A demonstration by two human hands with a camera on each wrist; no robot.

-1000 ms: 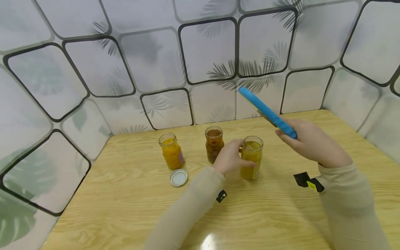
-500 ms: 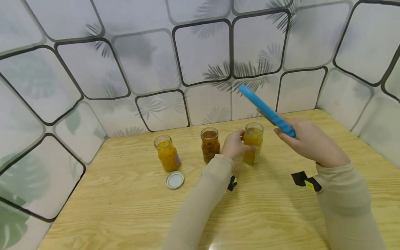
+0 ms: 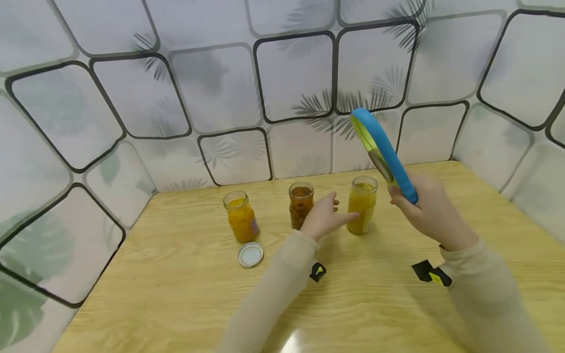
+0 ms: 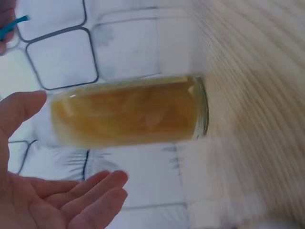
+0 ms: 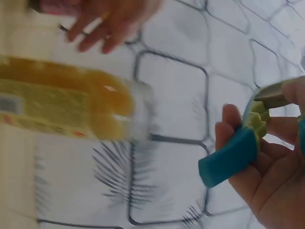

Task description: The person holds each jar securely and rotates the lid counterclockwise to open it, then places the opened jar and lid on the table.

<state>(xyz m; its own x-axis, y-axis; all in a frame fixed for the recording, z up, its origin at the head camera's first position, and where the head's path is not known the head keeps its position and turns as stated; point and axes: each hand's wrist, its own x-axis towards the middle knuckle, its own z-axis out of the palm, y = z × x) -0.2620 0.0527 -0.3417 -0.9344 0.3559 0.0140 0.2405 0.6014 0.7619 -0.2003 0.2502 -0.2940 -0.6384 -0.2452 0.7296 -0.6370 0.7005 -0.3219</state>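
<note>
My left hand [image 3: 321, 218] is beside the open jar of yellow preserve [image 3: 362, 211], its fingers extended and spread. In the left wrist view, space shows between the fingers and that jar [image 4: 128, 114], which stands on the table. My right hand [image 3: 434, 211] grips a blue jar opener [image 3: 388, 157] and holds it raised, just right of the jar and above it. The opener's toothed yellow-green inner side [image 5: 256, 119] shows in the right wrist view. Behind my left hand stands an open jar with dark brown contents [image 3: 301, 203], partly covered by the hand.
An open jar of orange-yellow fruit [image 3: 242, 220] stands on the left of the wooden table [image 3: 185, 294]. A lid [image 3: 250, 255] lies in front of it, pale side up. Patterned wall panels [image 3: 220, 88] border the table at the back and sides.
The yellow jar has moved back and slightly right. My left hand has let go of it and drawn left. My right hand has turned the opener, so more of its inner side shows.
</note>
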